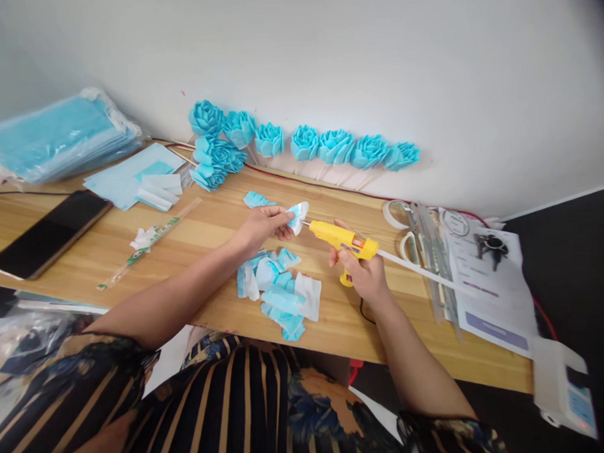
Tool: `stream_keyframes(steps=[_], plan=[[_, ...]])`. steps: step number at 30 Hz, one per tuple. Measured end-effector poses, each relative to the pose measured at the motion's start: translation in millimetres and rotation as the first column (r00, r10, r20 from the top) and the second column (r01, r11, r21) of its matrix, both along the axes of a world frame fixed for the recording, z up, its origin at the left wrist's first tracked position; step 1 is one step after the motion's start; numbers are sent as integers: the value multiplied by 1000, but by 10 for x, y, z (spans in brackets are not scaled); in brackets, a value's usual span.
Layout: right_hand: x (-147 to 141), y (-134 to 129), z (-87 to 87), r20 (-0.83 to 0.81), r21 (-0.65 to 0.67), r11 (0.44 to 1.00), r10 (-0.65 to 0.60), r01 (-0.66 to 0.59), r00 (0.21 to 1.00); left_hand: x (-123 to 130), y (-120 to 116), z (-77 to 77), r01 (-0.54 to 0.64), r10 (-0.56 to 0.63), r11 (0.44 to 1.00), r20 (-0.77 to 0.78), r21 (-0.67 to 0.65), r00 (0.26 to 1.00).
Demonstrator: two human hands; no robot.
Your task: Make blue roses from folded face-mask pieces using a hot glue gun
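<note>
My left hand point(266, 225) is closed, pinching a small blue-and-white petal piece point(298, 217) above the desk. My right hand point(363, 269) grips a yellow hot glue gun point(339, 237), with a long white glue stick point(420, 270) running out of its back end. The gun's metal nozzle points left and is at the edge of the petal piece; whether it touches, I cannot tell. Below my hands lies a loose pile of cut blue and white pieces point(282, 289). Another blue piece point(258, 199) rests behind my left hand.
Several blue flowers point(304, 143) on sticks lean along the wall. On the left are a bag of blue face masks point(60, 136), flat sheets point(127, 175), a phone point(51, 232) and a plastic sleeve point(151, 241). Tape rolls point(397, 214), papers point(499, 288) and keys point(492, 247) lie right.
</note>
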State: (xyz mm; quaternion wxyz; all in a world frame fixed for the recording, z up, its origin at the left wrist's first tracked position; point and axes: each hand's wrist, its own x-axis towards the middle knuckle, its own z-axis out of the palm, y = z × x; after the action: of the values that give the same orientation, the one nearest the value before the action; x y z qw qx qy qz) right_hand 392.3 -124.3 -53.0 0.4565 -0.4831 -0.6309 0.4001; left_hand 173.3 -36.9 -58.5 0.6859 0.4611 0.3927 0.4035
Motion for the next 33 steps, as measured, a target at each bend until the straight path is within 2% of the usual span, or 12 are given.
stream_keyframes(steps=[14, 21, 27, 33], plan=[[0, -18, 18, 73, -25, 999, -32, 33, 997, -2, 10, -19, 0, 0, 1000, 12, 2, 1000], [74, 21, 59, 197, -14, 1000, -3, 6, 980, -19, 12, 12, -5, 5, 1000, 50, 7, 999], [130, 29, 56, 41, 35, 996, -80, 79, 996, -24, 21, 7, -10, 11, 1000, 45, -9, 999], [60, 11, 49, 8, 43, 997, -64, 63, 998, 4, 2, -28, 86, -86, 996, 3, -30, 996]])
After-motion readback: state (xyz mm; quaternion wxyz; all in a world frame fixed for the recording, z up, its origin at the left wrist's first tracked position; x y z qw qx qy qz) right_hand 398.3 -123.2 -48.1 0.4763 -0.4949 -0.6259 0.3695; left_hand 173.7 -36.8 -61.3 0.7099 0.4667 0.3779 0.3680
